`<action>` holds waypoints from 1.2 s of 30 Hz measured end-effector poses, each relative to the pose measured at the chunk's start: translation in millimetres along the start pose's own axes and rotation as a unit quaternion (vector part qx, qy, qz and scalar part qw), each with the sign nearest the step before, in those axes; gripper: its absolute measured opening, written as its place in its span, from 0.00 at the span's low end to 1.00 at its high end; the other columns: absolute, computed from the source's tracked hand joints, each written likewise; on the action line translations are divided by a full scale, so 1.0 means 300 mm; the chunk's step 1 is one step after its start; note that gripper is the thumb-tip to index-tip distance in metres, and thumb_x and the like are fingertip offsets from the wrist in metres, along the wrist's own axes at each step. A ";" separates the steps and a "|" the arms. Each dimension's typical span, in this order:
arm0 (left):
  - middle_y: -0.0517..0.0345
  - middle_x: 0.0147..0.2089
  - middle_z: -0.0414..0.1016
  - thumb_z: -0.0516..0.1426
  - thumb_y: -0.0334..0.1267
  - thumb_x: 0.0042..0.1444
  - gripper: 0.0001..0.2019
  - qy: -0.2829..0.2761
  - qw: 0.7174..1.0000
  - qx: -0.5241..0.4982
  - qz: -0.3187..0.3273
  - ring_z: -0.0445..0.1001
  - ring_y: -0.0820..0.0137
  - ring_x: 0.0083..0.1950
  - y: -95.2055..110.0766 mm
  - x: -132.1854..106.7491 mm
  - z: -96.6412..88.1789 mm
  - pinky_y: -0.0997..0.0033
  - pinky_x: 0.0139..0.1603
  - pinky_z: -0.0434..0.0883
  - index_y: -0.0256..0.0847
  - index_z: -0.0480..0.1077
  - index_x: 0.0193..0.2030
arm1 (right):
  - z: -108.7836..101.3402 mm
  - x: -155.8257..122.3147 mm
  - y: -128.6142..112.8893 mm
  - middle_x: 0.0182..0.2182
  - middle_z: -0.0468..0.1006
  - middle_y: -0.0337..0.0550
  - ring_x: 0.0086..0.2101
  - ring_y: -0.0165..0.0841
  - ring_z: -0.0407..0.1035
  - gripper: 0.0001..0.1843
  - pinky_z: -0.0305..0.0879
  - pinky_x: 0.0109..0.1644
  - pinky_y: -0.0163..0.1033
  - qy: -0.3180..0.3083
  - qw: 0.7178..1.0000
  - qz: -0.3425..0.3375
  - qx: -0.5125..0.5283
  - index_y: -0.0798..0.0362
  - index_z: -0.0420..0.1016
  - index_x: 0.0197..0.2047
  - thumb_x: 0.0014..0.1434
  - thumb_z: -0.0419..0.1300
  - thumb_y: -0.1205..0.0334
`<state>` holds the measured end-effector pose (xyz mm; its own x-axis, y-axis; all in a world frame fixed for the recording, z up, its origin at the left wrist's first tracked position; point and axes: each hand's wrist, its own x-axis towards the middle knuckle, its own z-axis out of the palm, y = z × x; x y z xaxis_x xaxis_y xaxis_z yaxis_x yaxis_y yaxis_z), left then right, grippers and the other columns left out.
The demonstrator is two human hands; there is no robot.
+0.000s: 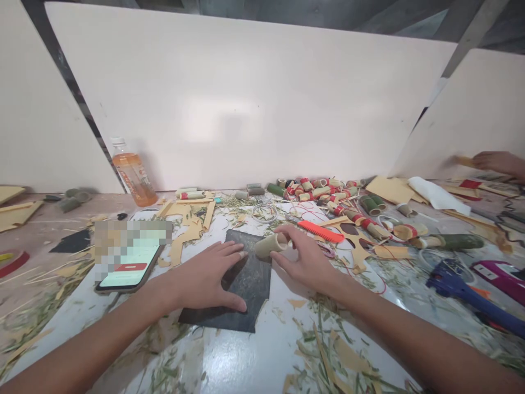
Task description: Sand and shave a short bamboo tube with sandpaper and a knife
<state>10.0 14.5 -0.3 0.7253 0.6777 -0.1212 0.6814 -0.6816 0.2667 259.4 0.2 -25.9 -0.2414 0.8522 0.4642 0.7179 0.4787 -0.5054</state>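
My right hand (307,257) pinches a short, pale bamboo tube (266,247) by its open right end, thumb and fingers at the rim. Under the tube lies a dark rectangular sheet (252,293), which looks like sandpaper. Flat on the left part of that sheet rests my left hand (211,273), fingers spread and holding nothing. The tube sits at the sheet's upper right, a little apart from my left fingertips. Just beyond my right hand is an orange-red comb (322,231).
A phone (131,265) lies left of my left forearm, with a drink bottle (135,175) behind it. Bamboo pieces with red bands (320,189) pile up at the back right. A blue glue gun (471,293) lies at right. Another person's hand (498,163) works at far right.
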 end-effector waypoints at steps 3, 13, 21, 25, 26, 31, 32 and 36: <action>0.46 0.72 0.45 0.57 0.70 0.42 0.52 -0.032 0.999 -0.002 -0.005 0.45 0.49 0.72 -0.001 -0.007 -0.005 0.51 0.68 0.51 0.40 0.52 0.69 | 0.001 -0.004 0.004 0.46 0.74 0.46 0.43 0.42 0.69 0.23 0.64 0.45 0.46 -0.006 1.000 0.005 -0.001 0.47 0.61 0.55 0.56 0.58 0.61; 0.47 0.73 0.36 0.61 0.65 0.42 0.52 -0.079 0.997 -0.005 -0.025 0.41 0.49 0.72 0.019 -0.007 -0.012 0.49 0.67 0.53 0.42 0.50 0.70 | 0.022 0.011 0.026 0.51 0.72 0.51 0.53 0.43 0.64 0.18 0.60 0.56 0.53 -0.041 0.998 -0.039 -0.029 0.49 0.68 0.56 0.63 0.51 0.63; 0.47 0.73 0.35 0.58 0.68 0.42 0.56 -0.085 0.996 0.008 -0.030 0.40 0.52 0.73 0.011 -0.005 -0.001 0.53 0.69 0.51 0.37 0.45 0.71 | 0.033 0.010 0.042 0.56 0.66 0.53 0.55 0.46 0.62 0.19 0.61 0.55 0.54 -0.081 0.996 -0.019 -0.017 0.47 0.70 0.55 0.60 0.59 0.57; 0.48 0.73 0.34 0.57 0.69 0.42 0.55 -0.082 0.996 0.015 -0.020 0.39 0.52 0.73 0.008 -0.005 0.002 0.53 0.69 0.50 0.36 0.47 0.71 | 0.021 0.003 0.019 0.48 0.69 0.50 0.46 0.42 0.67 0.18 0.65 0.51 0.51 -0.087 0.996 -0.030 0.009 0.46 0.72 0.52 0.57 0.62 0.61; 0.48 0.73 0.34 0.57 0.69 0.42 0.55 -0.081 0.996 0.016 -0.020 0.40 0.52 0.73 0.008 -0.006 0.001 0.53 0.69 0.50 0.35 0.47 0.71 | 0.016 -0.002 0.010 0.47 0.69 0.49 0.45 0.41 0.68 0.18 0.65 0.51 0.50 -0.100 0.994 -0.034 0.018 0.46 0.73 0.51 0.57 0.63 0.61; 0.48 0.73 0.34 0.56 0.70 0.42 0.56 -0.094 0.995 0.016 -0.024 0.40 0.52 0.73 0.014 -0.004 -0.009 0.53 0.69 0.50 0.35 0.47 0.71 | -0.016 -0.007 -0.020 0.46 0.66 0.49 0.44 0.39 0.67 0.18 0.66 0.50 0.48 -0.194 0.979 -0.064 0.021 0.47 0.73 0.52 0.58 0.62 0.58; 0.49 0.73 0.34 0.55 0.70 0.42 0.55 -0.096 0.995 0.016 -0.024 0.40 0.52 0.73 0.015 -0.003 -0.011 0.53 0.69 0.50 0.36 0.46 0.71 | -0.025 -0.003 -0.022 0.46 0.66 0.50 0.44 0.40 0.67 0.18 0.66 0.50 0.48 -0.184 0.982 -0.051 0.001 0.48 0.73 0.52 0.58 0.61 0.59; 0.49 0.73 0.35 0.57 0.70 0.41 0.56 -0.099 0.994 0.015 -0.031 0.40 0.53 0.73 0.017 -0.002 -0.015 0.54 0.70 0.50 0.37 0.47 0.71 | -0.056 0.002 -0.031 0.46 0.66 0.49 0.44 0.39 0.67 0.19 0.67 0.49 0.46 -0.221 0.974 -0.060 -0.004 0.48 0.73 0.53 0.58 0.61 0.56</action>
<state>12.4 11.9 5.5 0.6852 0.6528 -0.3232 0.7256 -0.6505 0.2244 263.4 -7.2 -8.7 -0.5792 0.7991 0.1609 0.6721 0.5798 -0.4605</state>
